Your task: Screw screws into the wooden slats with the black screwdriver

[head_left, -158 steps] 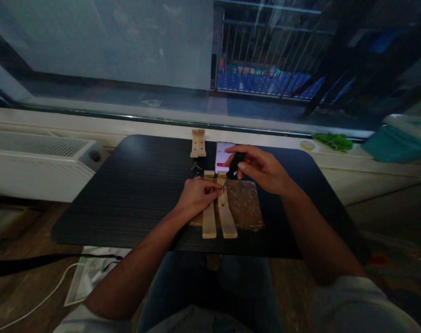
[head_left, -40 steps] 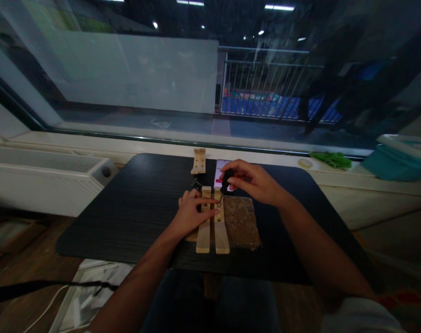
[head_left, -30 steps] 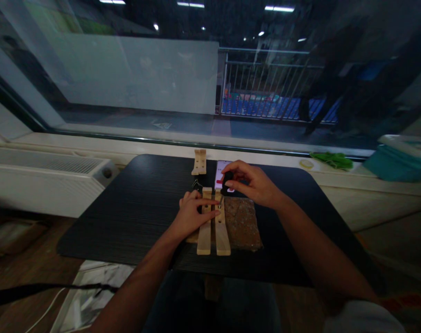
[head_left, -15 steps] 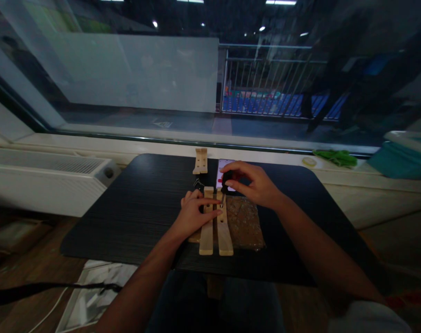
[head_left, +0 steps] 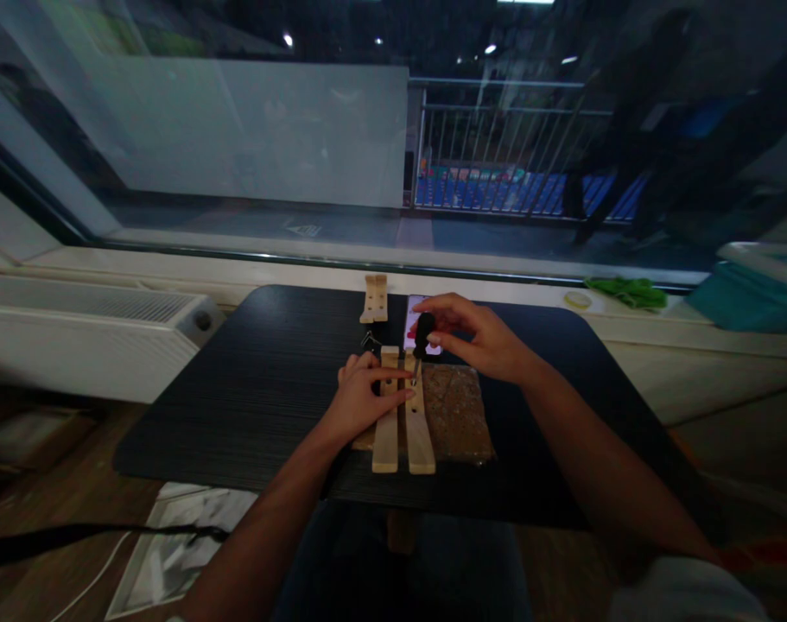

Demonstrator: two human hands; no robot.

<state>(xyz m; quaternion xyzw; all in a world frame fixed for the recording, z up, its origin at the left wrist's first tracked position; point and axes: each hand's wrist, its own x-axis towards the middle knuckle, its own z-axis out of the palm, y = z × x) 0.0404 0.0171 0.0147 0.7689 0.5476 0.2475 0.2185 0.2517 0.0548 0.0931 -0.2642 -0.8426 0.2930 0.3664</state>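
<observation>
My right hand (head_left: 474, 333) holds a screwdriver (head_left: 424, 335) by its black handle, thumb and fingers loosely round it. The shaft points down at a hole in the right one of two pale wooden pieces (head_left: 420, 436). My left hand (head_left: 360, 396) lies across the left wooden piece (head_left: 386, 445). Its thumb and index finger are stretched out and apart, their tips on the right piece on either side of the screwdriver's tip; the other fingers are curled. Any screw there is too small to make out. Beneath both pieces is a brown slab in clear wrapping (head_left: 461, 415).
Two more wooden pieces (head_left: 376, 298) stand at the table's far edge, with small dark metal parts (head_left: 369, 341) near them. A lit phone (head_left: 414, 313) lies behind my right hand. On the windowsill are a tape roll (head_left: 577, 300), green cloth (head_left: 630, 292) and a teal container (head_left: 752, 298).
My right hand's fingers have loosened and shifted slightly round the screwdriver's handle, so more of the handle shows. My left hand and the wooden pieces stay in place.
</observation>
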